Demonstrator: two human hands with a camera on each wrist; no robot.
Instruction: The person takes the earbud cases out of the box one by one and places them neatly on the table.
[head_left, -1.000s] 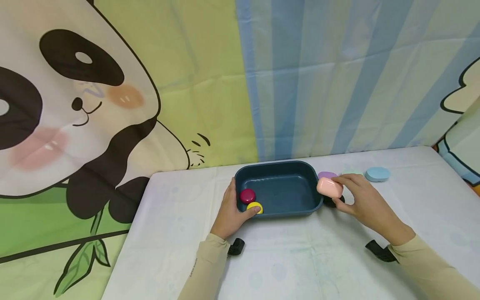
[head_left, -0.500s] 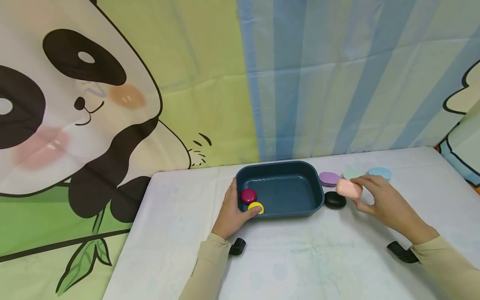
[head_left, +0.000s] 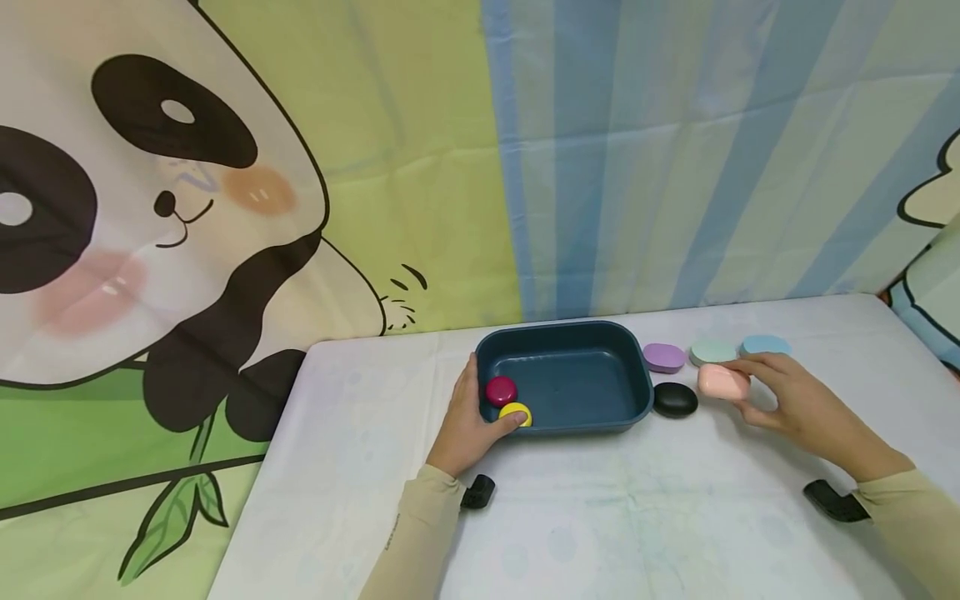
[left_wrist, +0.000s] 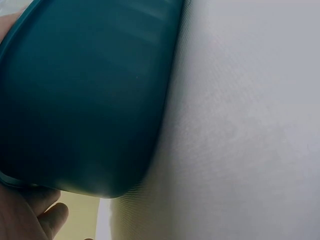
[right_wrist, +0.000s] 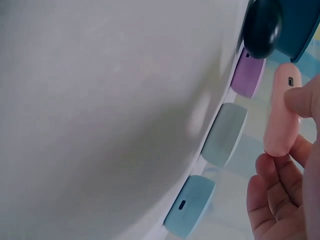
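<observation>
Case (right_wrist: 279, 119), pale pink and rounded, shows a small dark slot (right_wrist: 291, 81).

Head view: forward and down over my tabletop (head_left: 570, 517). Left wrist: close on the blue tub (left_wrist: 90, 100). Right wrist: close on my fingers (right_wrist: 258, 200); shares the pink case (right_wrist: 281, 120) with head.

The pink case (head_left: 723, 382) and blue tray (head_left: 573, 379) look smooth, glossy plastic.

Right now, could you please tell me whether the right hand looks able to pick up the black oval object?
Probably not: the right hand is pinching the pink object. Otherwise the way seems free, as the black oval object lies close by with nothing on top.
</observation>
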